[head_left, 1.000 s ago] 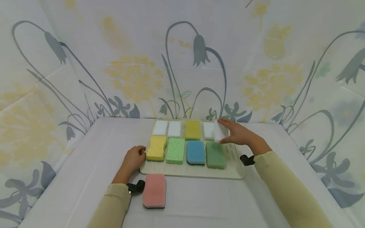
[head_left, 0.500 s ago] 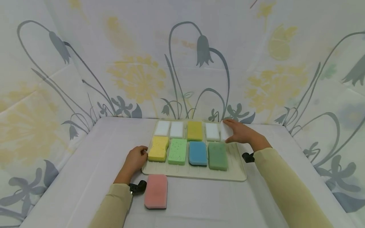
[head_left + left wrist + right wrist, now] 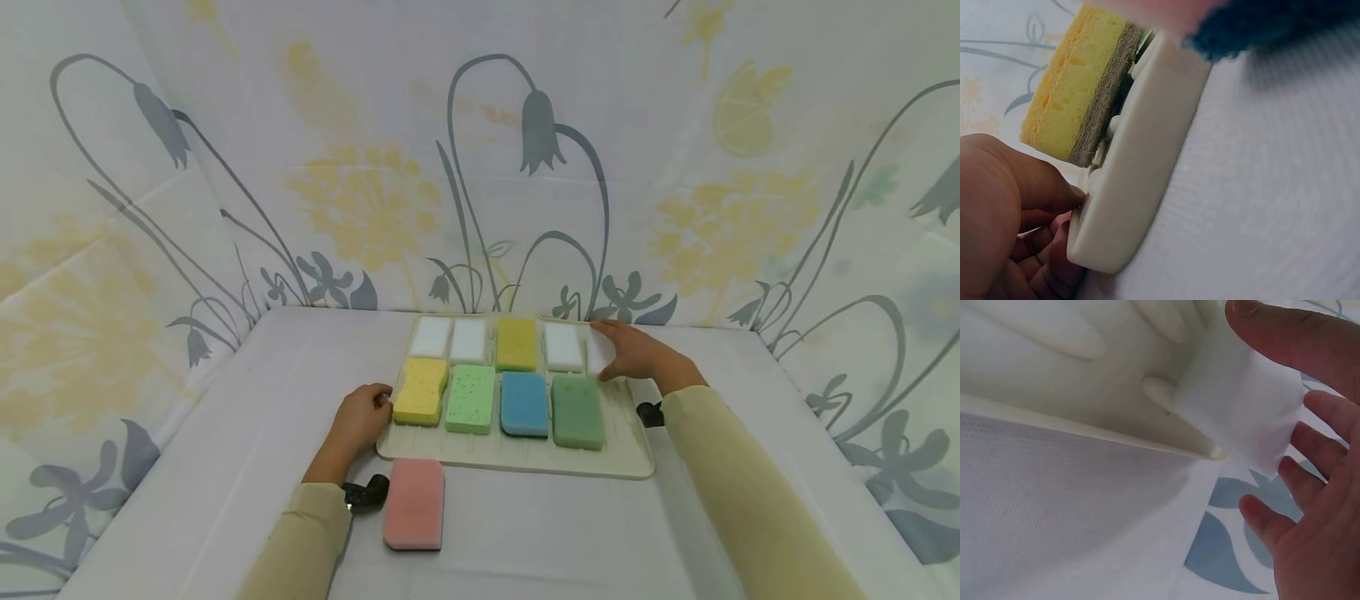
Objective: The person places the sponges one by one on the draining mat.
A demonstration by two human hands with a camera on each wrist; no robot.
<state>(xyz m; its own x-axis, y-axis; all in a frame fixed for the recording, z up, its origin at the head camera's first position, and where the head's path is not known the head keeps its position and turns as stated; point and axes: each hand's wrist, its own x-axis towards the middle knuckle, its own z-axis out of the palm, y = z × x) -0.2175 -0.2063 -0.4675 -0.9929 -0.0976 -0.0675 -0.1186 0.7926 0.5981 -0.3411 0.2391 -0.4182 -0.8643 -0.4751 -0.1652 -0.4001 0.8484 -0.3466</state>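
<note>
White worktop (image 3: 225, 433), tray (image 3: 517, 457) on it. Right hand (image 3: 633, 352) pinches white sponge (image 3: 1238, 412) at tray's far right: soft, light, squashy; hold its sides. Left hand (image 3: 358, 418), fingers curled, holds tray's near left edge.

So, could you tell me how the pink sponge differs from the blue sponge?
The pink sponge lies on the table in front of the tray, near the left hand; the blue sponge sits on the tray in the front row. Pink shows a dark underside; blue shows none. Both are rounded rectangles lying flat.
</note>
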